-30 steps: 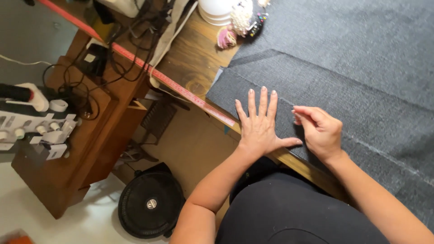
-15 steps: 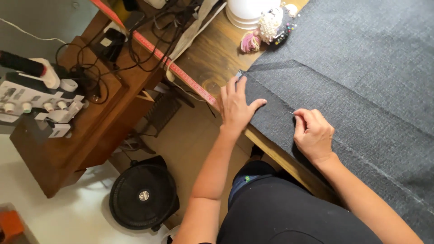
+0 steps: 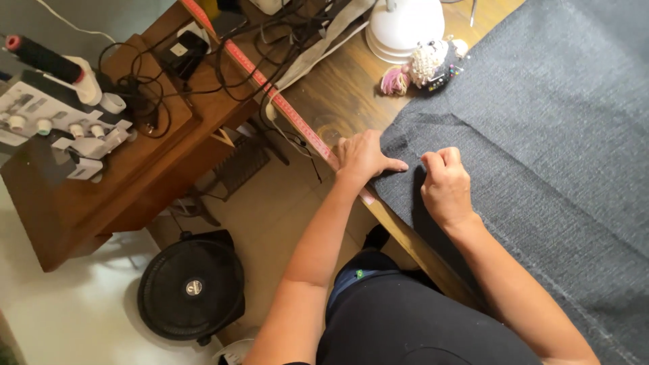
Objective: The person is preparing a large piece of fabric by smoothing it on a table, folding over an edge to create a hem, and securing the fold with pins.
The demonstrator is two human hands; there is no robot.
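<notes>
The left hand (image 3: 364, 157) presses flat on the folded corner of a dark grey fabric (image 3: 541, 149), fingers closed together, gripping nothing. Just beside it, the right hand (image 3: 446, 184) pinches the fold's edge between curled fingertips. The fabric lies over a wooden table (image 3: 341, 94), near its front edge, where a red measuring tape (image 3: 284, 111) runs. This looks like aligning a hem; pinning calls for the pincushion (image 3: 427, 66) beyond.

Matt, coarse-woven grey cloth (image 3: 541, 135), smooth varnished wooden table (image 3: 345, 94), glossy white plastic lamp base (image 3: 405, 27)
</notes>
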